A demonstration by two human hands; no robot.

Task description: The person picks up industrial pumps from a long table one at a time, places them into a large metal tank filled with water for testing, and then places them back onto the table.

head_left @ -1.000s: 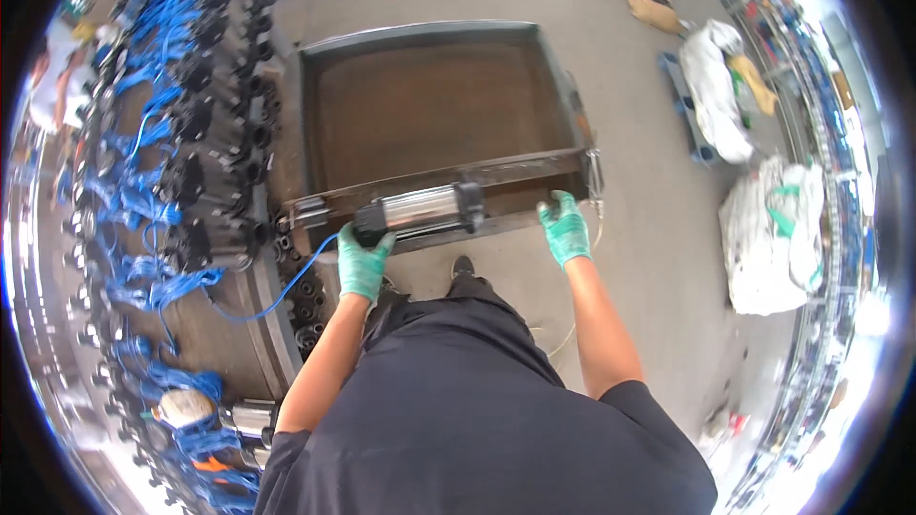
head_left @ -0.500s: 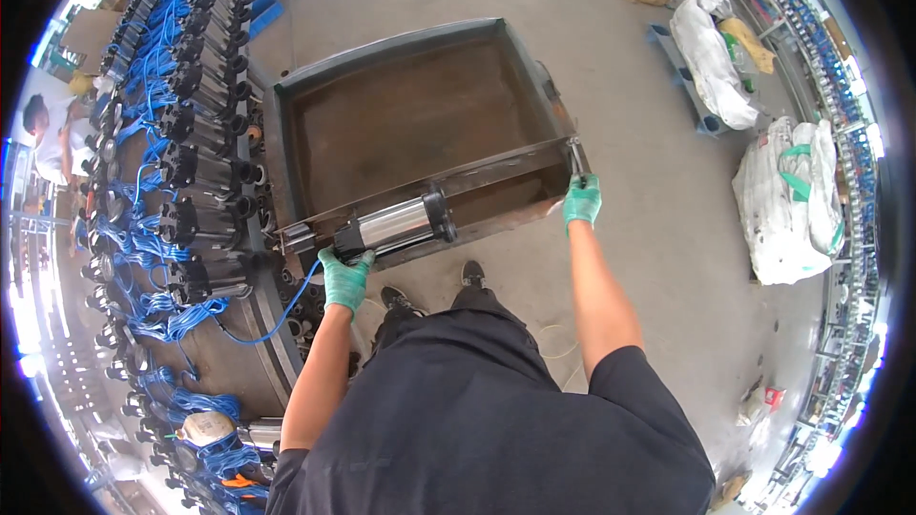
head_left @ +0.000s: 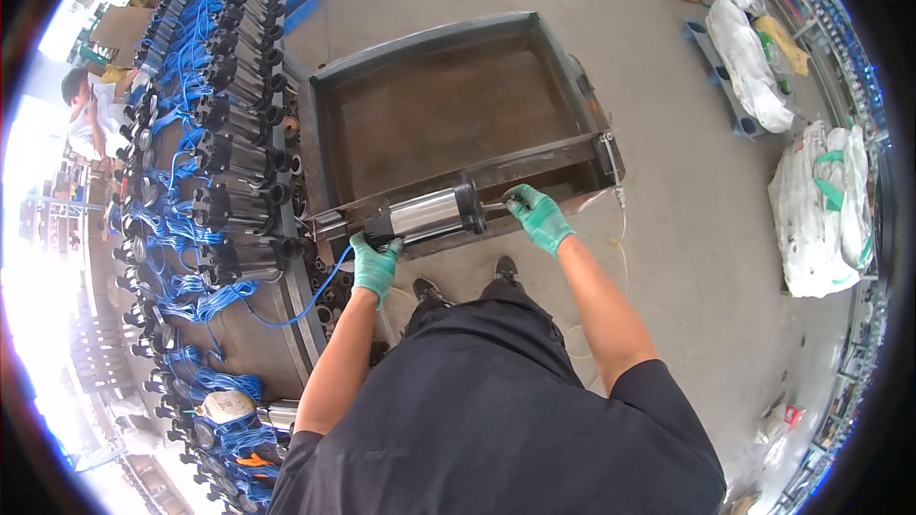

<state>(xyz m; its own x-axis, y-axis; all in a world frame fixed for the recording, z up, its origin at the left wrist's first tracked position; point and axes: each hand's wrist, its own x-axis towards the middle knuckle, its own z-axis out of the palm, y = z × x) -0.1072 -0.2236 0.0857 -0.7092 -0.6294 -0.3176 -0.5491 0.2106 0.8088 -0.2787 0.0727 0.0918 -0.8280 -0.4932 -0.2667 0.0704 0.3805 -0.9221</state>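
Note:
A submersible pump (head_left: pixel 426 215) with a shiny steel barrel and black ends lies across the front of a metal water tank (head_left: pixel 315 148). My left hand (head_left: pixel 375 267), in a green glove, grips the pump's left black end beside its blue cable (head_left: pixel 329 284). At the other end, my gloved right hand (head_left: pixel 540 220) is closed, its fingertips around a thin metal piece (head_left: pixel 494 206) that points at the pump's black cap. Whether that piece touches the cap I cannot tell. A small metal fitting (head_left: pixel 609 148) with a thin yellowish hose (head_left: pixel 624 227) hangs at the tank's right corner.
Rows of similar pumps (head_left: pixel 239 162) with coiled blue cables fill the bench at left. A person (head_left: pixel 91 114) in white stands beyond it. White sacks (head_left: pixel 822 210) lie at right, one on a blue pallet (head_left: pixel 720 76). Shelving lines the far right.
My right hand has let go of the fitting at the tank's right corner and moved left to the pump's right end. My left hand stays on the pump. The view has shifted slightly.

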